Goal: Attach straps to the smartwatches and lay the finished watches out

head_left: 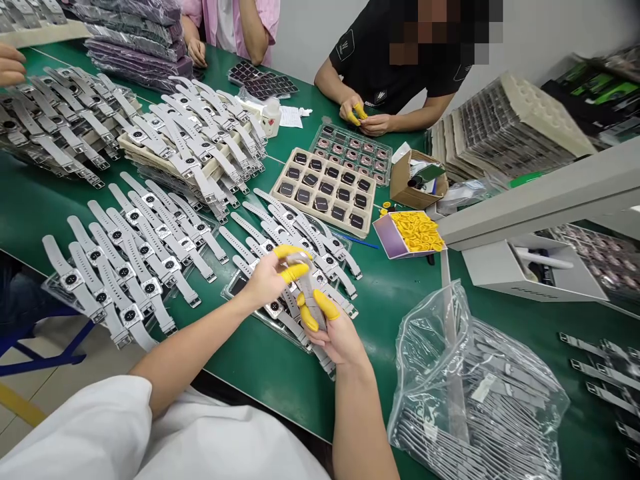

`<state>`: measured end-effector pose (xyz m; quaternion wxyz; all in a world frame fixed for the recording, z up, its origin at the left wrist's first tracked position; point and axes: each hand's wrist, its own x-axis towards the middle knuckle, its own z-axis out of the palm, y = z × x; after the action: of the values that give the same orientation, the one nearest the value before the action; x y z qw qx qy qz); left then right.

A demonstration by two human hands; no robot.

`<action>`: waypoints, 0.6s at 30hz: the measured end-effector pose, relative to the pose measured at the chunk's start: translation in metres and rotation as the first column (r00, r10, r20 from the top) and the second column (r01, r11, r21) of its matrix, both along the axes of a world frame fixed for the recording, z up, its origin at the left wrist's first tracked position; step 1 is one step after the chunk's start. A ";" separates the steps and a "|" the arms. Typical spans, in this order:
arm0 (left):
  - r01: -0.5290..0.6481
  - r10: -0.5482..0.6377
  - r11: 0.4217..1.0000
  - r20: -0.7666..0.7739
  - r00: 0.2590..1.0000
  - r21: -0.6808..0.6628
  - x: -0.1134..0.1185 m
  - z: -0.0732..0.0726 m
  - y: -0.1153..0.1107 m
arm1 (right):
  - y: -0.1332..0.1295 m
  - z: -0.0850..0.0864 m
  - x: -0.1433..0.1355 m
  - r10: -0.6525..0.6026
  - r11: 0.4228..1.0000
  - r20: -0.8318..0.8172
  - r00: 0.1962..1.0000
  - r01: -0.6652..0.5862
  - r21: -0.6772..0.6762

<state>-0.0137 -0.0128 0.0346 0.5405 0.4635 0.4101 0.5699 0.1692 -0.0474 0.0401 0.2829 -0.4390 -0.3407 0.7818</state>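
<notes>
My left hand (273, 277) and my right hand (336, 330) wear yellow finger cots. Between them they grip a grey watch strap (311, 300), the left at its upper end and the right lower down. My fingers cover much of it, so I cannot tell whether a watch case is attached. Just beneath lies a clear tray of watches with grey straps (287, 227), partly hidden by my hands. To its left another group of strapped watches (125, 272) lies in rows, sensor backs up.
Beyond are a beige tray of watch cases (330, 190), a box of yellow finger cots (413, 233) and stacked trays of strapped watches (193, 160). A clear bag of grey straps (480, 393) lies on the right. A co-worker in black (385, 73) handles parts across the table.
</notes>
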 end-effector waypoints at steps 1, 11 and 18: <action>-0.082 0.087 0.995 0.103 0.991 -0.049 -0.005 0.001 0.004 | 0.001 0.002 0.002 0.051 0.998 0.016 0.999 -0.051 -0.026; 0.210 -0.219 0.975 -0.159 0.963 -0.075 0.003 -0.013 -0.001 | -0.001 0.003 -0.006 -0.213 0.954 -0.013 0.977 0.210 0.213; 0.435 -0.240 0.871 -0.576 0.781 0.228 0.002 -0.019 -0.009 | -0.003 -0.005 -0.008 -0.106 0.982 -0.081 0.991 0.117 0.147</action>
<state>-0.0118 -0.0217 0.0158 0.4096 0.7574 0.3439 0.3746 0.1609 -0.0508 0.0350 0.3710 -0.4059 -0.3635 0.7520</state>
